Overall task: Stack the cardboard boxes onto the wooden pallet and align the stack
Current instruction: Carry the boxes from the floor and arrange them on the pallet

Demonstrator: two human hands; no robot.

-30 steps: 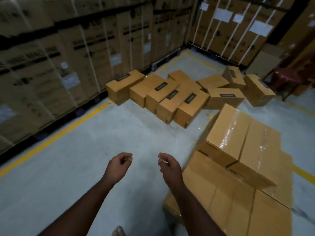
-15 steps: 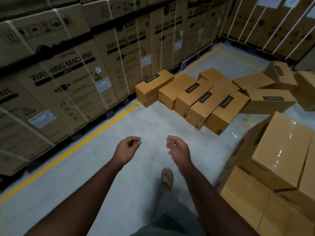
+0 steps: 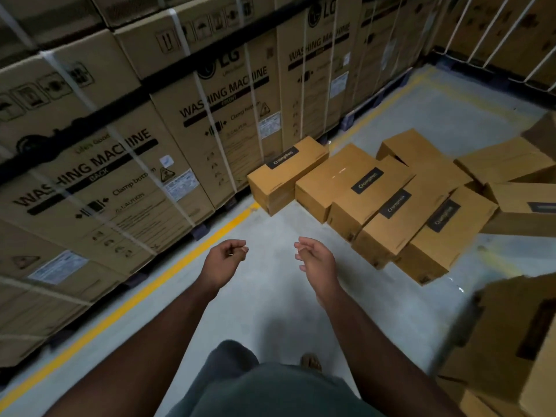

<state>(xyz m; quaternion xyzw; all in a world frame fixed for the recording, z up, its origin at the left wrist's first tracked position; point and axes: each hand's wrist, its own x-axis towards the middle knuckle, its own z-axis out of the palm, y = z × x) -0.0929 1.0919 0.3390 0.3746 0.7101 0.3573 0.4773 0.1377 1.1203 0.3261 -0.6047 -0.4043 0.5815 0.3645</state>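
Reaching forward over the grey concrete floor [image 3: 270, 302], the left hand [image 3: 224, 261] and the right hand [image 3: 316, 260] hold nothing, fingers loosely curled. The brown rectangular cardboard boxes [image 3: 370, 194] with black labels lie scattered on the floor ahead, beside tall washing-machine cartons [image 3: 210, 115].

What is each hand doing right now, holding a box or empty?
Left hand: empty, fingers loosely curled, over the floor.
Right hand: empty, fingers relaxed, short of the boxes.
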